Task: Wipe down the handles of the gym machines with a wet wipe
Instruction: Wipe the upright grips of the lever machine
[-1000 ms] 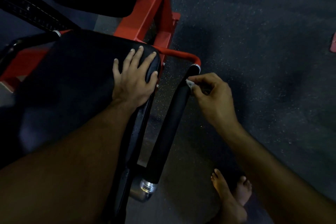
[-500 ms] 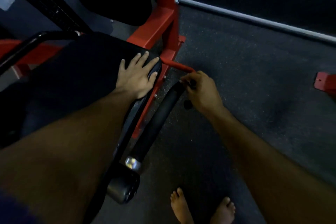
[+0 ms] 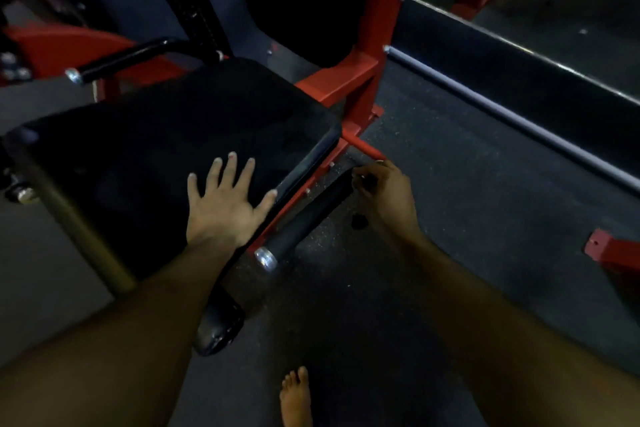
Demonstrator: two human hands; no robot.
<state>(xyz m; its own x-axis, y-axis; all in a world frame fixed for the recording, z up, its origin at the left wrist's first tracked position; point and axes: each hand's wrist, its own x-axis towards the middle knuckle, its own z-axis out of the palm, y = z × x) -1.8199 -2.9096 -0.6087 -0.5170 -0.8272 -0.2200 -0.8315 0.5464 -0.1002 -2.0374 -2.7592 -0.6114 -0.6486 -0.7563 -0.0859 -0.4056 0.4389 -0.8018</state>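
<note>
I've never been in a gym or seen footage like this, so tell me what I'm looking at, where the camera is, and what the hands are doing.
The camera sits on the person's head, looking down at their own arms. The left hand lies flat, fingers spread, on the black padded seat of a red-framed gym machine. The right hand curls around the far end of a black side handle beside the seat. A wipe may be in those fingers, but it is too dark to tell. One bare foot stands on the dark floor.
</note>
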